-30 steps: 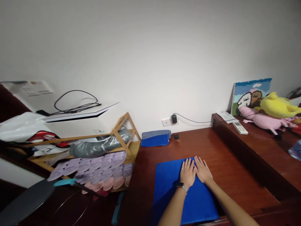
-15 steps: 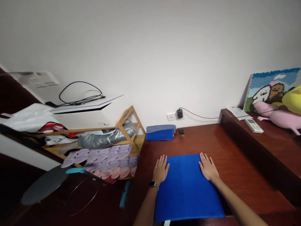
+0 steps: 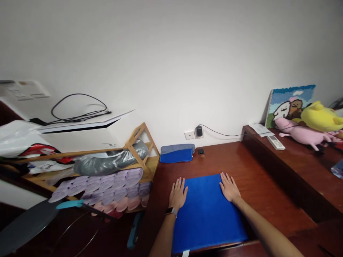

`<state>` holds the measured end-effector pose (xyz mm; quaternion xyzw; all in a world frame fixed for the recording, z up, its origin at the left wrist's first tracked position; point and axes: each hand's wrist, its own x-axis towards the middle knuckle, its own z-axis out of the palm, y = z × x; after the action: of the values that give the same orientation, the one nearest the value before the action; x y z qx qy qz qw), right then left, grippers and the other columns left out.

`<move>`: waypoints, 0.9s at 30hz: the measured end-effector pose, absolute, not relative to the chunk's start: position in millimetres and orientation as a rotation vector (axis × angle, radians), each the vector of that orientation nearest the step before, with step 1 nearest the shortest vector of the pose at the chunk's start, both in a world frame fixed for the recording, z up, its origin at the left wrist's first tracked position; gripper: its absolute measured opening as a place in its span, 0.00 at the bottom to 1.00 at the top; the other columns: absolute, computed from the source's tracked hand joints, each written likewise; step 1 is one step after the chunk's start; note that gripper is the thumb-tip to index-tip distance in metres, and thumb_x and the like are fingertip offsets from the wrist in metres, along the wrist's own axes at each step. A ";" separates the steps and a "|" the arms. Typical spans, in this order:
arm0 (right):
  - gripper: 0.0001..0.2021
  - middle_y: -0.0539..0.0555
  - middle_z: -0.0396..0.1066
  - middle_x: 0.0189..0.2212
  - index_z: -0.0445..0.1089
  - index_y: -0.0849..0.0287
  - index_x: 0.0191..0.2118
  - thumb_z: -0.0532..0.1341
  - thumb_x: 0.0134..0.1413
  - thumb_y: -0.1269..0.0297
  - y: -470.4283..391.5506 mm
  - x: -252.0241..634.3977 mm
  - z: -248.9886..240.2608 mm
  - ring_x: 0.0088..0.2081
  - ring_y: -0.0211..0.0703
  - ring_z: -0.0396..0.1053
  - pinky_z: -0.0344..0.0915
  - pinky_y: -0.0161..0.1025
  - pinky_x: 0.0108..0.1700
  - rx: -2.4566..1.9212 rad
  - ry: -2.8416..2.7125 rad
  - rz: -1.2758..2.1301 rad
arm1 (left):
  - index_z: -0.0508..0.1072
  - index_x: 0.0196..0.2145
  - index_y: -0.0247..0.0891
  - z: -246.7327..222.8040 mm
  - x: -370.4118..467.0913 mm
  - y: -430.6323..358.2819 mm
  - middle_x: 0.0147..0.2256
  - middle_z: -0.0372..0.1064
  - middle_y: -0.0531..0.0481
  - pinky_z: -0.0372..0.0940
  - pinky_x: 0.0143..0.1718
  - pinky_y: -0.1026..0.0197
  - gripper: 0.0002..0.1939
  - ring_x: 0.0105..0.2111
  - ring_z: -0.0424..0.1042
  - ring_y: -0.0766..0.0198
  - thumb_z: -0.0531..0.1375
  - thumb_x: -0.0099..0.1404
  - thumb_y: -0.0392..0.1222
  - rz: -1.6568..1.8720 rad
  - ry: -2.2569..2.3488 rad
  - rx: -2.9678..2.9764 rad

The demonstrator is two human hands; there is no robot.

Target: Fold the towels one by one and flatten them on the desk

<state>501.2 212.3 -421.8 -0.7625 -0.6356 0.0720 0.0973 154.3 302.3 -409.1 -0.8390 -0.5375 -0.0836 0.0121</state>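
Note:
A bright blue cloth [image 3: 206, 214] lies flat on the reddish-brown wooden tabletop [image 3: 257, 189], with a small white tag at its near edge. My left hand [image 3: 178, 194] rests flat on the cloth's far left corner, fingers stretched forward; a watch [image 3: 170, 211] is on that wrist. On the far right corner lies my right hand [image 3: 229, 187], palm down with its fingers spread. Neither hand grips anything. Against the wall sit a folded blue cloth [image 3: 176, 156] and, behind it, a folded grey-blue cloth [image 3: 178, 147].
Left of the table stands a wooden rack [image 3: 146, 157] bearing a white box [image 3: 80, 139] and rows of purple and pink slippers [image 3: 115, 187]. A black plug [image 3: 199, 130] sits in the wall socket. On the raised right ledge are a white remote [image 3: 276, 142] and plush toys [image 3: 302, 135].
The view has turned slightly to the right, so everything sits further left. Both hands stay flat on the far corners of the blue cloth, which looks unchanged.

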 end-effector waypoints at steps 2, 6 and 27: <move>0.33 0.53 0.44 0.76 0.44 0.60 0.77 0.39 0.73 0.53 212.6 502.0 -423.5 0.76 0.51 0.40 0.40 0.56 0.76 -2.234 -1.889 0.207 | 0.57 0.73 0.38 -404.2 160.1 301.2 0.72 0.53 0.41 0.52 0.72 0.41 0.31 0.72 0.54 0.51 0.43 0.79 0.52 -0.305 -1.634 -2.591; 0.32 0.54 0.44 0.76 0.43 0.59 0.77 0.39 0.74 0.53 213.1 502.4 -425.1 0.77 0.51 0.40 0.40 0.56 0.75 -2.227 -1.883 0.197 | 0.55 0.74 0.37 -387.7 220.3 281.4 0.72 0.56 0.42 0.51 0.73 0.42 0.30 0.73 0.53 0.52 0.42 0.79 0.45 -0.494 -1.437 -2.619; 0.33 0.52 0.43 0.76 0.43 0.57 0.77 0.38 0.73 0.53 211.1 503.3 -422.4 0.77 0.50 0.39 0.38 0.57 0.76 -2.243 -1.881 0.242 | 0.49 0.76 0.39 -410.7 154.4 290.2 0.74 0.50 0.42 0.51 0.72 0.41 0.34 0.74 0.48 0.49 0.38 0.79 0.55 -0.276 -1.810 -2.563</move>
<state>503.3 211.1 -422.4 -0.7597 -0.6370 0.0819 0.1019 154.4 290.2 -410.7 -0.8138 -0.5745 -0.0876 -0.0041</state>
